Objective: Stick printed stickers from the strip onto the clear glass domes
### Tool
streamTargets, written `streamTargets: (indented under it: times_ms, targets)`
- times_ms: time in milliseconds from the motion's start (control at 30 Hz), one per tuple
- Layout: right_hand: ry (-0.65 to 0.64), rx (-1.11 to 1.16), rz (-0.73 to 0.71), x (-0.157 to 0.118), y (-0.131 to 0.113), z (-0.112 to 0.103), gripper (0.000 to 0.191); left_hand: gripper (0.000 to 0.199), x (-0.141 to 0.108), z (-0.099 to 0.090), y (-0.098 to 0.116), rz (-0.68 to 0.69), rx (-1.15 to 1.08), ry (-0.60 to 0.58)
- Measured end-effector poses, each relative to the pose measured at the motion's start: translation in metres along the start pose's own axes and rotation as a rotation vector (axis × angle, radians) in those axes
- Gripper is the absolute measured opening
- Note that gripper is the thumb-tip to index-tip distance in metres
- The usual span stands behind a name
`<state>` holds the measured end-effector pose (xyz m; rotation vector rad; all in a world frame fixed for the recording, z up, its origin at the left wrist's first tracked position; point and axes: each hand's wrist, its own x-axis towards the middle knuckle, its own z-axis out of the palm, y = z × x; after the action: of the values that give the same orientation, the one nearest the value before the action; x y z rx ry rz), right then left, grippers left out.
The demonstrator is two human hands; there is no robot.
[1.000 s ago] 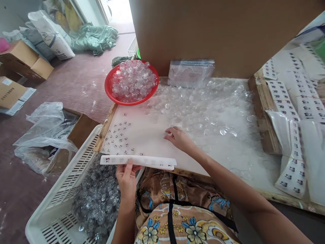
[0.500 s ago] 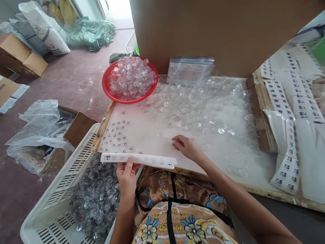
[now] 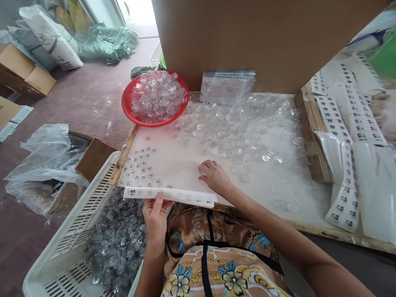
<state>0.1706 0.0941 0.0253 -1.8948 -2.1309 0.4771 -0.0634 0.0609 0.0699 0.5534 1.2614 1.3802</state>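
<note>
My left hand (image 3: 155,214) is closed on a folded white sticker strip (image 3: 179,194), thumb on top and fingers beneath. Small black printed figures show on the strip, which lies along the table's front edge. My right hand (image 3: 215,177) is low over the white tabletop (image 3: 179,165), fingers bent and thumb a little apart; nothing shows between them. Beyond it, clear round plastic pieces (image 3: 227,152) are spread across the table. To the left lie several clear pieces bearing small black figures (image 3: 144,163).
A red basin (image 3: 124,101) heaped with clear pieces stands at the table's back left corner. Below left, a white crate (image 3: 66,218) holds many clear pieces. Sticker strips (image 3: 343,202) lie right of a wooden block (image 3: 315,144). A tall cardboard panel (image 3: 229,37) stands behind.
My right hand has moved left across the tabletop, toward the strip, and its fingers have spread somewhat. My left hand keeps hold of the strip in nearly the same place. The view has shifted slightly.
</note>
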Motion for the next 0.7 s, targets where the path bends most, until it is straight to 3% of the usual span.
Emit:
streamTargets:
  times_ms: [100,233,367,467,567,700]
  targets:
    - [-0.001,0.033,-0.045,0.002,0.001,0.006,0.012,0.036,0.001,-0.002,0.0,-0.006,-0.003,0.01]
    - [-0.013,0.169,0.008,0.002,0.001,-0.002,0.016,0.034,0.001,-0.003,-0.001,-0.02,-0.002,0.009]
    - [-0.154,0.238,0.1,0.004,-0.001,-0.014,0.016,0.033,0.002,-0.002,0.0,-0.024,0.011,-0.006]
    - [-0.235,0.13,0.177,0.006,0.001,-0.022,0.018,0.033,0.002,-0.002,0.0,-0.021,0.013,-0.001]
    - [-0.196,0.0,0.253,0.009,-0.003,-0.027,0.027,0.033,0.001,-0.003,0.0,-0.022,0.012,0.004]
    - [-0.057,-0.005,0.085,0.023,-0.016,-0.021,0.03,0.033,-0.002,-0.004,0.0,-0.03,0.012,-0.022]
